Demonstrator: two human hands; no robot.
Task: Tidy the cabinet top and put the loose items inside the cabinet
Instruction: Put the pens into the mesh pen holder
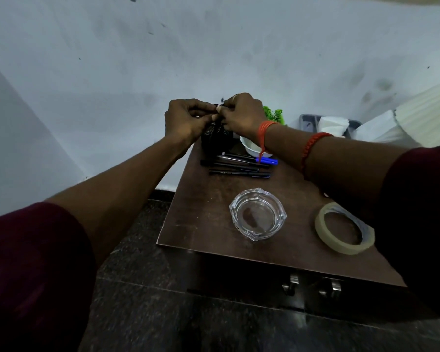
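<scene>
At brown surface's (pixel 203 212) far end, L hand (pixel 183 120) & R hand (pixel 241 115) grips pinch small pale item (pixel 217 107) over black mesh cup (pixel 215 142); black pens (pixel 239 166) crosswise just nearer, R-side.

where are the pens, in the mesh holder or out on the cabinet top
Out: the pens lie flat, side by side on the cabinet top, in front of the black mesh holder.

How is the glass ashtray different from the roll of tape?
The ashtray is clear glass with a closed bottom; the tape roll is a pale ring, open through its middle. The ashtray's rim is notched, the tape roll's smooth. Both lie flat and apart on the cabinet top.
</scene>
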